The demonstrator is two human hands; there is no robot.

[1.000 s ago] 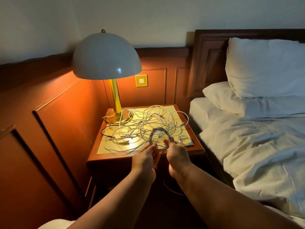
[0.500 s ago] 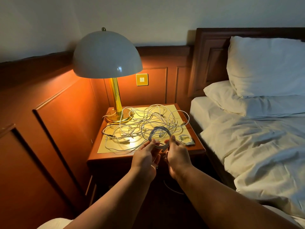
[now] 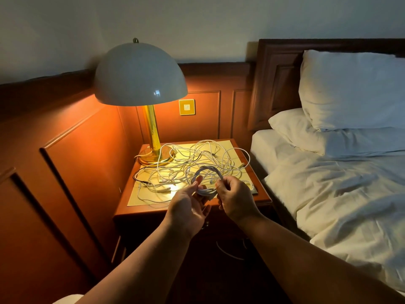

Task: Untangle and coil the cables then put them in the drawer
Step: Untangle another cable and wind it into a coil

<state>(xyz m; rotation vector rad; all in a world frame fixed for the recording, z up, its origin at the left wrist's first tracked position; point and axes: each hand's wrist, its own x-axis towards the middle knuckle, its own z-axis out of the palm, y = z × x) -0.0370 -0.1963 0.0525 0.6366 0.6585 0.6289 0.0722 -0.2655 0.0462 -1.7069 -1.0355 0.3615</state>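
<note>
The left hand (image 3: 190,207) pinches the left side of a small coiled cable (image 3: 207,178) between thumb and fingertips, palm turned partly up. The coil stands as an upright ring between the two hands, just above the front edge of the nightstand (image 3: 262,195). The right hand (image 3: 235,199) grips the coil's right side, fingers curled round the strands.

Well to the left of the left hand, beyond it, a lamp (image 3: 140,77) with a domed shade and brass stem stands lit on the nightstand's back left corner. Directly beyond both hands lies a loose tangle of cables (image 3: 197,159), mostly white with one dark lead at its left edge, spread over a pale mat (image 3: 140,199) on the nightstand top. Below the right hand, in the dark front of the nightstand, a curved drawer handle (image 3: 229,253) shows faintly. To the right of the right hand is a bed (image 3: 339,189) with rumpled sheets and two pillows (image 3: 350,91).
</note>
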